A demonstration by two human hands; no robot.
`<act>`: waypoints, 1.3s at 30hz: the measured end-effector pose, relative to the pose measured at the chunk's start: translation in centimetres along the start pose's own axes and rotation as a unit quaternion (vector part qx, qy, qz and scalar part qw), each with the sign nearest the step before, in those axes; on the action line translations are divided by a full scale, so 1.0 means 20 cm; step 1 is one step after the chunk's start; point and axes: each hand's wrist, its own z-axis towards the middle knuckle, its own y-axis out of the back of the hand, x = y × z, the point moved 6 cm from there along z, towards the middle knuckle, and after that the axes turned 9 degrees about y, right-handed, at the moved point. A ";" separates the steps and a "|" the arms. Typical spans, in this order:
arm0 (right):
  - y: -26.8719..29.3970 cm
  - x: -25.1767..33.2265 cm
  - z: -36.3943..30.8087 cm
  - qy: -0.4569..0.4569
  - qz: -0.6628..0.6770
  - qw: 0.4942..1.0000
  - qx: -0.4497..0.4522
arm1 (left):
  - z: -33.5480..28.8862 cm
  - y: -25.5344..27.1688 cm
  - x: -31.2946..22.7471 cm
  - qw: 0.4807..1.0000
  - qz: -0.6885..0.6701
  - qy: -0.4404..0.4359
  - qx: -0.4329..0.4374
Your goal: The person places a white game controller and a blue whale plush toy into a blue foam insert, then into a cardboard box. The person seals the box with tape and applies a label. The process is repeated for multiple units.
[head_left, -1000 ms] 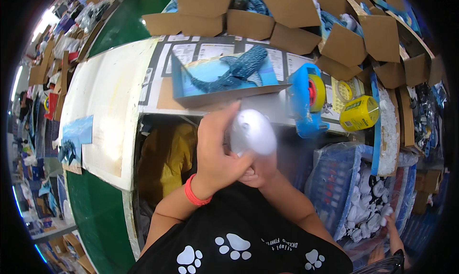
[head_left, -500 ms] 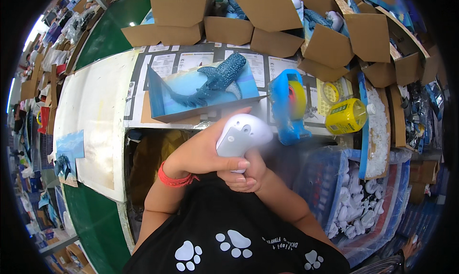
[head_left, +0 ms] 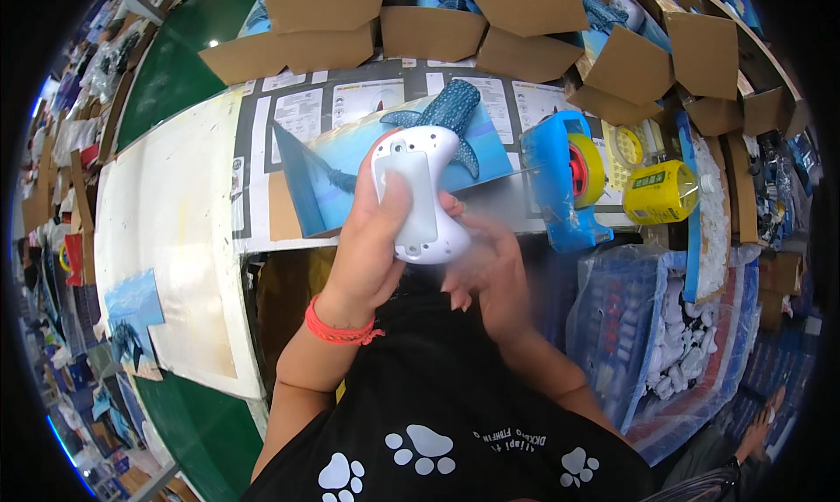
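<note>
My left hand is wrapped round a white game-controller-shaped remote control, its back turned up. The thumb lies on the pale grey battery cover. My right hand is just right of the remote's lower end, slightly blurred, its fingers loosely bent and apart with nothing seen in them. Behind the remote, a spotted blue toy whale shark lies on a blue card tray; the remote and my left hand hide part of both.
Right of the tray stand a blue tape dispenser, a tape roll and a yellow bottle. Open cardboard boxes line the far edge. A crate of white remotes sits low right. A blue card piece lies left. Another person's hand shows low right.
The remote has turned more upright and moved up and slightly left in my left hand. My right hand has come off it, to the right. The whole view has shifted a little.
</note>
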 end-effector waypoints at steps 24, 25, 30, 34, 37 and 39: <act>2.05 1.28 -0.38 -0.137 -0.681 0.578 -0.428 | -0.10 -0.14 0.28 0.971 0.168 0.074 0.156; 2.06 1.29 -0.26 -0.081 -0.714 0.579 -0.385 | -0.10 -0.13 0.31 0.962 0.199 0.084 0.169; 2.33 1.19 -0.06 -0.162 -0.700 0.613 -0.329 | -0.10 -0.12 0.37 0.945 0.259 0.074 0.184; 2.41 1.16 -0.13 -0.113 -0.721 0.603 -0.321 | -0.07 -0.04 0.43 0.935 0.304 0.068 0.172; 2.24 1.18 -0.07 -0.083 -0.718 0.597 -0.348 | -0.05 -0.05 0.40 0.937 0.316 0.050 0.141; 2.19 1.22 -0.11 -0.041 -0.722 0.581 -0.374 | -0.04 -0.07 0.39 0.938 0.313 0.049 0.144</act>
